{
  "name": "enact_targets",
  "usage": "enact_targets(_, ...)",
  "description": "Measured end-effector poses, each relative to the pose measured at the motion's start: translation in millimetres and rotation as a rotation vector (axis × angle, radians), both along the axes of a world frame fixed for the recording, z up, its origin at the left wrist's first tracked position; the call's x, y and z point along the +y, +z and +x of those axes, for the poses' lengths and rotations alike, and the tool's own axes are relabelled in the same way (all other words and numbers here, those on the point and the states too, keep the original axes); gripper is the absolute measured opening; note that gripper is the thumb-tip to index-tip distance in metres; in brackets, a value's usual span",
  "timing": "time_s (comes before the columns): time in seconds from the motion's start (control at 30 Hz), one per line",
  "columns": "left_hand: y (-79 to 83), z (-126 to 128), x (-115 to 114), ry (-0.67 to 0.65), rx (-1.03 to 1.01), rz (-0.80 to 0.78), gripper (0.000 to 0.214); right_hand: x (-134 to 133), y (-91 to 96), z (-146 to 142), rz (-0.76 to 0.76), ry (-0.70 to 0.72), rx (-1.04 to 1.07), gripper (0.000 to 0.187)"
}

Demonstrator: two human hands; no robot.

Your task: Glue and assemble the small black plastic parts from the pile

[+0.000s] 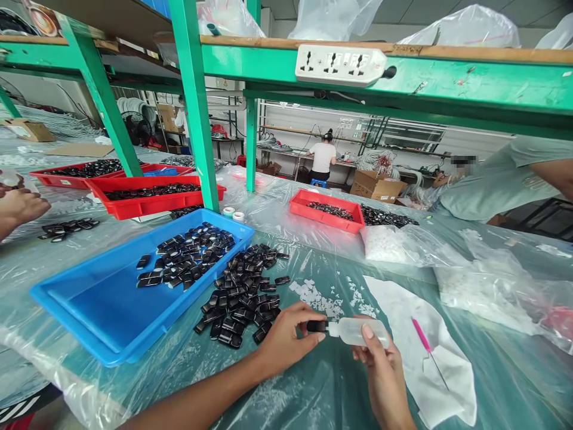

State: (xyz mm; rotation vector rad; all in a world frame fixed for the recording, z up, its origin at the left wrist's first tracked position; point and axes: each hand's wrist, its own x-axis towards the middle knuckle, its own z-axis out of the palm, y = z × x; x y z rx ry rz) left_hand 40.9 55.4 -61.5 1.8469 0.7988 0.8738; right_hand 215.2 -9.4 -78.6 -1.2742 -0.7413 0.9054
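My left hand [286, 340] pinches a small black plastic piece [316, 326] between thumb and fingers. My right hand [380, 361] grips a small clear squeeze bottle [358, 331], its nozzle touching the black piece. Just left of my hands lies a heap of black pieces [244, 292] on the plastic-covered table. Beyond it a blue tray [102, 298] holds more black pieces at its far end. Small white bits [317, 298] are scattered ahead of my hands.
A pink-handled pick [425, 346] lies on white paper [443, 370] to the right. Red trays [326, 212] of black parts, bags of white parts [394, 245], and green shelf posts [197, 107] stand behind. Other people's arms show at far left [20, 206] and right [501, 179].
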Motion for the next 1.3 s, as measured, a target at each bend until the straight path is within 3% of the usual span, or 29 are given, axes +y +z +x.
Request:
enact_targets(0.37, -1.3, 0.2, -0.1, -0.010, -0.014, -0.033, 0.028, -4.7, 14.1, -1.9, -0.063, -0.135, -0.235, 0.055)
enact_targets(0.73, -1.5, 0.2, 0.6, -0.008, -0.025, -0.001, 0.024, -11.7, 33.3, -21.2, -0.014, -0.181, -0.271, 0.048)
enact_targets(1.0, -2.1, 1.0, -0.7, 0.035, 0.014, -0.027, 0.016, -13.7, 30.7, -23.0, 0.004, -0.135, -0.230, 0.046)
enact_targets(1.3, -6.4, 1.8, 0.1, -0.049, -0.028, -0.003, 0.012, -15.7, 35.9, -25.4, -0.010, -0.160, -0.270, 0.047)
